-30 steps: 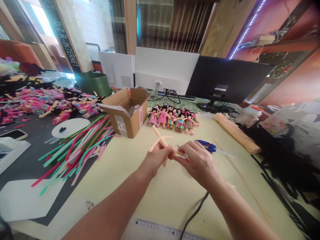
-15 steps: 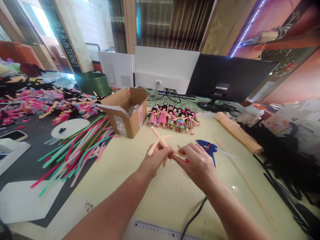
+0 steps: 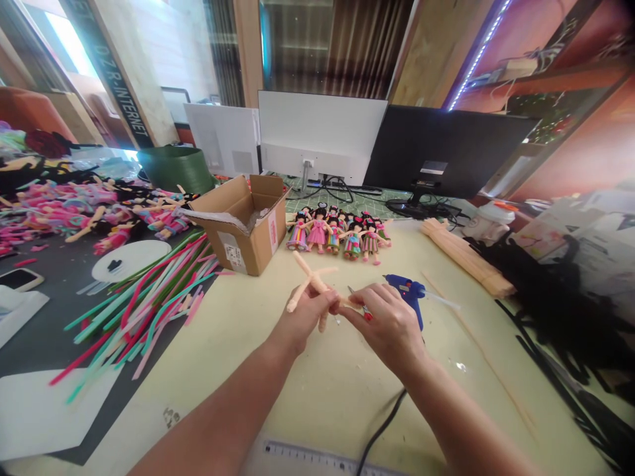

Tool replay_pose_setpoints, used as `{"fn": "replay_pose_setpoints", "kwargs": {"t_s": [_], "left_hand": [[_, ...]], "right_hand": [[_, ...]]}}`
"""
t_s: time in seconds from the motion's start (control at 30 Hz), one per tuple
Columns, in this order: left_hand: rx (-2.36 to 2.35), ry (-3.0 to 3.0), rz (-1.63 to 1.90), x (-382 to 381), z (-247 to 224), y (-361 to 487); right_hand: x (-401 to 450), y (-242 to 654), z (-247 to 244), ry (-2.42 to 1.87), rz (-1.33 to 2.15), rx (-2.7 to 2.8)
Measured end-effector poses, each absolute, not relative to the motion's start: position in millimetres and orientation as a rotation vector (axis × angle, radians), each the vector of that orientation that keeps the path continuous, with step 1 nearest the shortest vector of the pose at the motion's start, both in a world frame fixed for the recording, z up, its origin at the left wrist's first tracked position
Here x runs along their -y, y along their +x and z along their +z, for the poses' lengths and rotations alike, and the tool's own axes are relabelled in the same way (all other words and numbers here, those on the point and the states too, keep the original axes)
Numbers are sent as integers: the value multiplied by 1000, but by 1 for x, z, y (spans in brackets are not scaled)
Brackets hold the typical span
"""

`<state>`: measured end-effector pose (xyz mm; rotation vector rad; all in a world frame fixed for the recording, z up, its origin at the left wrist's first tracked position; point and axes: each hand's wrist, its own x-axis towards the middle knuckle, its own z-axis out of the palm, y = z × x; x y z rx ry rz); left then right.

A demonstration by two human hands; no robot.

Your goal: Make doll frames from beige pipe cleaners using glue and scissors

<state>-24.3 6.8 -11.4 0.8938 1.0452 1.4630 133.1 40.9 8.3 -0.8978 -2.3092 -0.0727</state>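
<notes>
A beige pipe-cleaner figure (image 3: 313,280) with several limbs is pinched in my left hand (image 3: 306,317), its limbs sticking up and out to the left. My right hand (image 3: 389,320) is closed on another limb of the same figure, its fingertips close to those of my left hand. Partly hidden behind my right fingers lie small scissors with a red handle (image 3: 368,313). Just beyond my right hand, a blue glue gun (image 3: 409,291) rests on the table with a clear stick in its back.
An open cardboard box (image 3: 253,238) stands beside a row of small dolls (image 3: 333,237). Coloured pipe cleaners (image 3: 149,297) lie left, a beige bundle (image 3: 466,258) right. A ruler (image 3: 307,457) and black cable (image 3: 381,433) are near the front edge; monitors (image 3: 322,129) stand behind.
The view has shifted slightly, so most things appear a little further left. Both hands keep their hold on the beige figure, with barely any change in pose.
</notes>
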Motion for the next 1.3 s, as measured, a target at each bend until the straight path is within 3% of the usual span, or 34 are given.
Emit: {"fn": "replay_pose_setpoints", "kwargs": {"t_s": [0.33,0.73,1.07,1.3], "left_hand": [[-1056,953,1416,-5,-13,-25],[-1042,982,1495,-5,-10,-21],[-1225,1175,1520,-6,-13,-19],[-1283,1259,1465,-5,-13,-20]], "right_hand": [[-43,133,8,-905,2,2233],[-44,131,12,-1160,449,2052],[-52,128,8,-1227,1223,1681],[-56,132,-1,-1007,1879,1266]]}}
